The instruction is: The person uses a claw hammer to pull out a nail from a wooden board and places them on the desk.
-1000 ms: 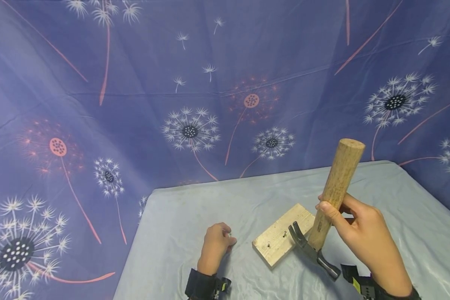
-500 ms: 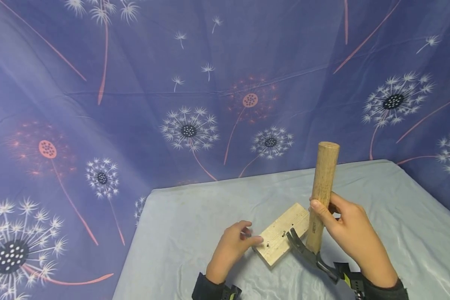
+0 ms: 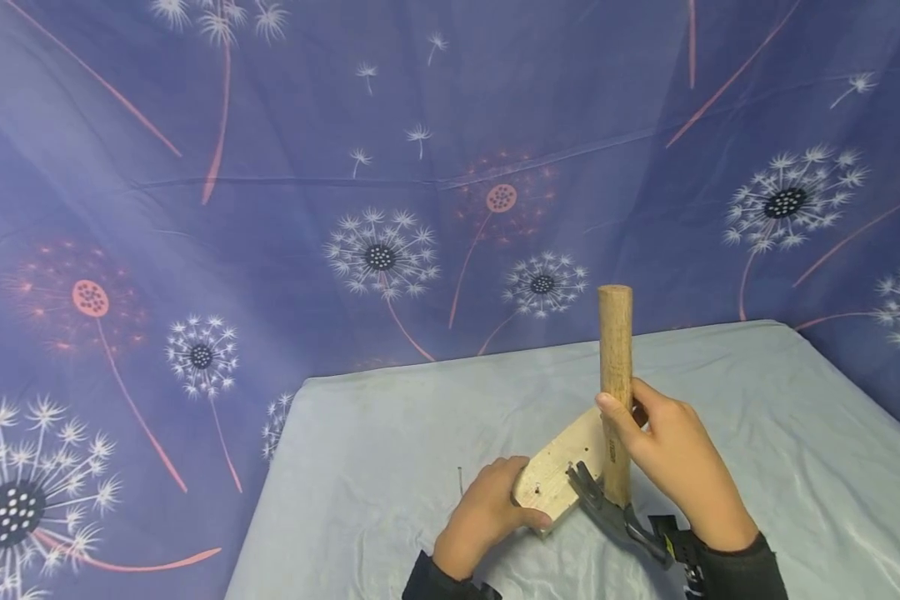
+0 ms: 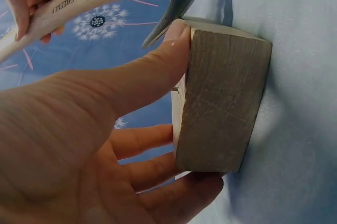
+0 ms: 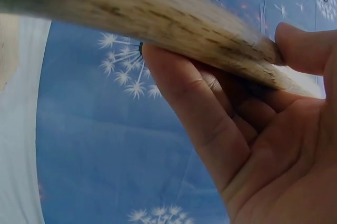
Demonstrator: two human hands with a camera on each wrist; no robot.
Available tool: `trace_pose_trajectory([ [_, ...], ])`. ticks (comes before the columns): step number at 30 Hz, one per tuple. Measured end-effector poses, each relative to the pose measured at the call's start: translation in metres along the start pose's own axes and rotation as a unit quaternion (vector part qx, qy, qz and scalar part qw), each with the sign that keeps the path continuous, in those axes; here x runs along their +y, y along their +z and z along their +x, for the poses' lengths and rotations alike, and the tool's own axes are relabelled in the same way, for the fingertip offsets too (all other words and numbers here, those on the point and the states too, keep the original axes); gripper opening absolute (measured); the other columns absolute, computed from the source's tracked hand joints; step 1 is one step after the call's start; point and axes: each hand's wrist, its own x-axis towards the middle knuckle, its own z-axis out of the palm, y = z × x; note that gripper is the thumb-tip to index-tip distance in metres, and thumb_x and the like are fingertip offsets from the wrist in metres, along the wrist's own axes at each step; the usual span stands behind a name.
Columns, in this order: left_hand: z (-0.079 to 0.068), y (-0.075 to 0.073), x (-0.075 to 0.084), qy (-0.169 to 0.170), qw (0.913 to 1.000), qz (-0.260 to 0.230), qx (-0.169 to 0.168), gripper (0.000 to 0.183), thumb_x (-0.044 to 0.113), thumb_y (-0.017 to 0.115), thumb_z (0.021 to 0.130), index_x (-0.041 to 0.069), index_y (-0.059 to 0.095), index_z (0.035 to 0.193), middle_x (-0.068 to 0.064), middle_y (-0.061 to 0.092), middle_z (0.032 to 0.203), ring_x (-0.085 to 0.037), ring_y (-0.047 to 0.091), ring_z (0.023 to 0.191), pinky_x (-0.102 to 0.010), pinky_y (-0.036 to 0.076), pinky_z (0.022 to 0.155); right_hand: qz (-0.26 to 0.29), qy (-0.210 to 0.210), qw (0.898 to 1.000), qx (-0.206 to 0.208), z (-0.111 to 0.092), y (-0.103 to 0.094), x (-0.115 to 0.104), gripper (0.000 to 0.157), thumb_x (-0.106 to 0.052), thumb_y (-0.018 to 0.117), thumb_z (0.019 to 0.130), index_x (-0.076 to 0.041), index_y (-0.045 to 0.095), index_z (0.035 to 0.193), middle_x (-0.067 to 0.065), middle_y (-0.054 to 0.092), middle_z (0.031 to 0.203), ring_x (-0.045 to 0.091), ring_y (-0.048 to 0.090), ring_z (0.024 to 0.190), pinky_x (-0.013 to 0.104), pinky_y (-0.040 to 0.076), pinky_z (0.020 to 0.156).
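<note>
A pale wooden block (image 3: 555,467) lies on the cloth, with a bent nail (image 3: 537,489) in its near part. My left hand (image 3: 489,510) holds the block's near left end, thumb on one side and fingers on the other; the left wrist view shows the block's end face (image 4: 226,97) between them. My right hand (image 3: 675,450) grips a claw hammer (image 3: 616,358) by its wooden handle, head down, handle upright. The claw (image 3: 587,485) hangs beside a second nail (image 3: 570,467) on the block; whether they touch I cannot tell. In the right wrist view, thumb and fingers wrap the handle (image 5: 210,29).
A loose nail (image 3: 460,479) is on the cloth left of my left hand. The light blue cloth (image 3: 375,442) covers the table, with its back edge against a purple dandelion-print curtain (image 3: 285,167).
My left hand has moved right from the cloth onto the block's end, and the loose nail now shows behind it. The hammer has shifted left and its handle has swung upright.
</note>
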Motion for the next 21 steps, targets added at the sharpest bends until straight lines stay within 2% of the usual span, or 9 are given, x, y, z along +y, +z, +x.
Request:
trace_pose_trajectory([
  [6,-0.002,0.000,0.001,-0.016,0.9997,-0.016,-0.003,0.076,0.042,0.084,0.064,0.011,0.059,0.129,0.005,0.062,0.111,-0.010,0.054,0.098,-0.026,0.042,0.083,-0.017,0.004,0.997,-0.069,0.019,0.002,-0.008,0.051,-0.056,0.043,0.100,-0.008,0.058,0.112,0.001,0.058,0.075,0.014,0.053,0.059,0.032,0.042,0.052],
  [11,0.000,-0.001,-0.001,-0.025,0.9993,-0.026,-0.004,0.076,0.042,0.084,0.063,0.011,0.060,0.128,0.005,0.062,0.110,-0.009,0.055,0.094,-0.025,0.043,0.081,-0.013,-0.002,0.993,-0.118,0.037,0.008,-0.014,0.058,-0.059,0.042,0.098,-0.007,0.059,0.119,0.000,0.061,0.081,0.011,0.057,0.063,0.031,0.045,0.054],
  [21,0.003,-0.007,-0.001,-0.020,0.9994,-0.025,-0.010,0.075,0.042,0.084,0.064,0.012,0.060,0.128,0.006,0.063,0.108,-0.008,0.056,0.093,-0.024,0.043,0.080,-0.027,0.008,0.994,-0.110,0.053,0.014,-0.015,0.058,-0.057,0.043,0.099,-0.005,0.060,0.119,0.004,0.063,0.086,0.013,0.060,0.067,0.032,0.047,0.057],
])
